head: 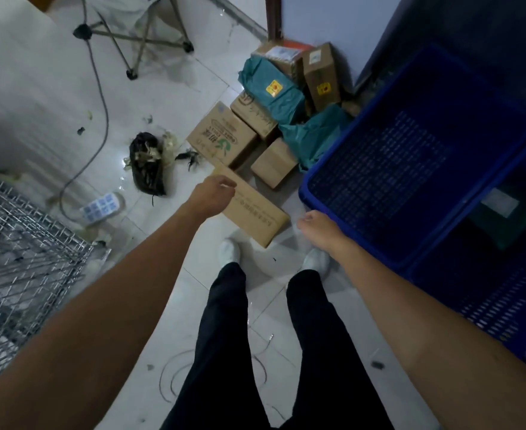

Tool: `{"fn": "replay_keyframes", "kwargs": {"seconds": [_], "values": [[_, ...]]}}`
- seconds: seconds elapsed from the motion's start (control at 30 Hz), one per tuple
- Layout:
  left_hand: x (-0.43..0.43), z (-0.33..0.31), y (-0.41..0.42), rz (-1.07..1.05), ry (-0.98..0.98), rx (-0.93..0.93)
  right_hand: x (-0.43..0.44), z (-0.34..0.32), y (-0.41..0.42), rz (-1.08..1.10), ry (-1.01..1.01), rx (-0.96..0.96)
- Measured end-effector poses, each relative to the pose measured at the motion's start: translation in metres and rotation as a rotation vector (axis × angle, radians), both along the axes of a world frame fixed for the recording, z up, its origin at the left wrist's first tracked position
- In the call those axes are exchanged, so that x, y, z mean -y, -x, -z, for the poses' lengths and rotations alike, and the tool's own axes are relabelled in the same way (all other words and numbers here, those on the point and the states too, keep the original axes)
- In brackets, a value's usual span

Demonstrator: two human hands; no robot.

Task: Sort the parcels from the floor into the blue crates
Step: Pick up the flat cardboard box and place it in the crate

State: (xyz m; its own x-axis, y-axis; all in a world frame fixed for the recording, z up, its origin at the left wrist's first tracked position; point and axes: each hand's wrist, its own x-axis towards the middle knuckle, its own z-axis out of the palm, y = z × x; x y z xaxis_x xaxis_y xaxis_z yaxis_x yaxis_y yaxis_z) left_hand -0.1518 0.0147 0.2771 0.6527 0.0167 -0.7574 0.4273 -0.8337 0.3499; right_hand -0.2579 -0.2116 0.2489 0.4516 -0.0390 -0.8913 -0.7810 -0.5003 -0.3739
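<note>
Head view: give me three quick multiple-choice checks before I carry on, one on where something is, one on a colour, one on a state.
1. Where is the flat cardboard box?
A. in a crate
B. under the left hand, above the floor
C. on the wire rack

2. What colour are the soft mailer bags in the pile?
A. teal green
B. red
C. white

3. What does the nearest blue crate hold?
A. several boxes
B. one bag
C. nothing visible

Answers: 1 B, the left hand grips its far end. 2 A, both bags are teal. 3 C, only its perforated bottom shows; the right hand is at its rim.
</note>
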Motion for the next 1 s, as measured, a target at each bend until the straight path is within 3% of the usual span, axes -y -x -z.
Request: {"fn": "replay_keyframes", "kwargs": {"seconds": [0.23, 0.4, 0.53, 0.67, 1.0], "values": [[-0.020, 0.111, -0.052, 0.142, -0.047, -0.102, -0.037, 0.109, -0.018, 0.133, -0.006, -0.078], [-0.047, 0.195, -0.081, 0.272, -0.089, -0.045, -0.069, 0.195, -0.040, 0.275, 0.034, -0.183], [-0.069, 0.251, -0.096, 0.186, -0.154, -0.006, -0.082, 0.255, -0.048, 0.522, 0.126, -0.256], [-0.080, 0.288, -0.104, 0.034, -0.092, -0.048, -0.082, 0.302, -0.047, 0.735, 0.239, -0.278], [-0.098, 0.336, -0.118, -0.166, 0.055, -0.284, -0.080, 0.329, -0.032, 1.071, -0.044, -0.420]]}}
